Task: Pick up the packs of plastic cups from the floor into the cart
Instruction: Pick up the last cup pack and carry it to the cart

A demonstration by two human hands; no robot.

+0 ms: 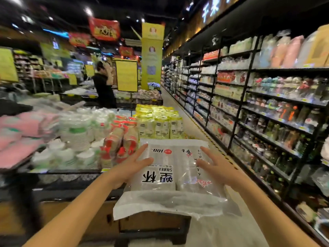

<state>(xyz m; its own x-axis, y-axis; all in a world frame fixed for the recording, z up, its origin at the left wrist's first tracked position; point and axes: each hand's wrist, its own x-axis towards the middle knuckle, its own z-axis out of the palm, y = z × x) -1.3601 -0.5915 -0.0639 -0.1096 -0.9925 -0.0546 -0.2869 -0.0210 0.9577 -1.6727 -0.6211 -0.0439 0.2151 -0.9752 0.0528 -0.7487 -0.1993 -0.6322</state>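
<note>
A clear pack of plastic cups [175, 177] with black printed characters is held up in front of me at chest height, its loose bag end hanging toward me. My left hand [131, 164] presses flat against its left side with fingers spread. My right hand [216, 166] clasps its right side the same way. The pack is between both palms, off the floor. No cart is in view, and the floor right below the pack is hidden by it.
A low display table [71, 172] at left carries stacks of disposable bowls and red cup packs [121, 145], with yellow packs [158, 120] behind. Tall black shelving [267, 107] lines the right side. The aisle floor [188, 120] runs ahead between them. A person in black [104, 88] stands at the back left.
</note>
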